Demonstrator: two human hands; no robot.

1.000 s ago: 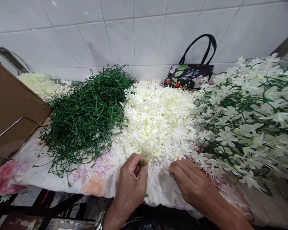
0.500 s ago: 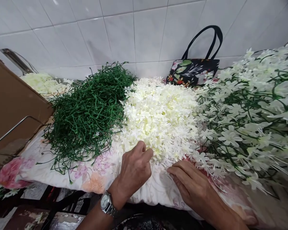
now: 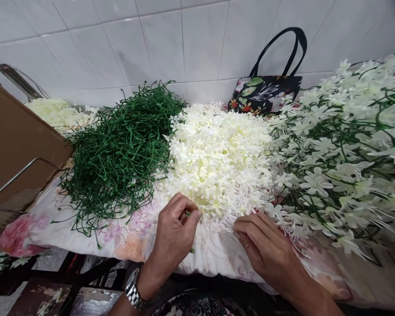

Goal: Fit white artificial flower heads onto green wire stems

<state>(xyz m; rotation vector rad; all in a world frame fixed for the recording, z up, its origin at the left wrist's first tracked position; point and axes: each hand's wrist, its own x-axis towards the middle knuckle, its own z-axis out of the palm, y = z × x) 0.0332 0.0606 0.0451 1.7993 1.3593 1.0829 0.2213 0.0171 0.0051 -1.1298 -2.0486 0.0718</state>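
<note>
My left hand (image 3: 177, 228), with a metal watch on its wrist, is closed in a pinch at the front edge of a heap of white artificial flower heads (image 3: 213, 153). A bit of green plastic stem (image 3: 188, 214) shows between its thumb and fingers, and a green tip shows below the hand. To the right, my right hand (image 3: 270, 250) is also pinched closed above the cloth. Fine white stamen threads (image 3: 230, 220) stick out at its fingertips, which are partly hidden. On the left lies a tangled pile of green plastic stems (image 3: 125, 153).
Assembled white flower sprays (image 3: 322, 175) are heaped at the right. A black floral handbag (image 3: 266, 94) stands against the tiled wall. A cardboard box (image 3: 19, 145) is at the left, with more white petals (image 3: 57, 112) behind it. A floral cloth (image 3: 134, 245) covers the table.
My left hand has turned and drawn back slightly left, so that the green stem between its fingers now shows. My right hand has moved up a little, still pinched.
</note>
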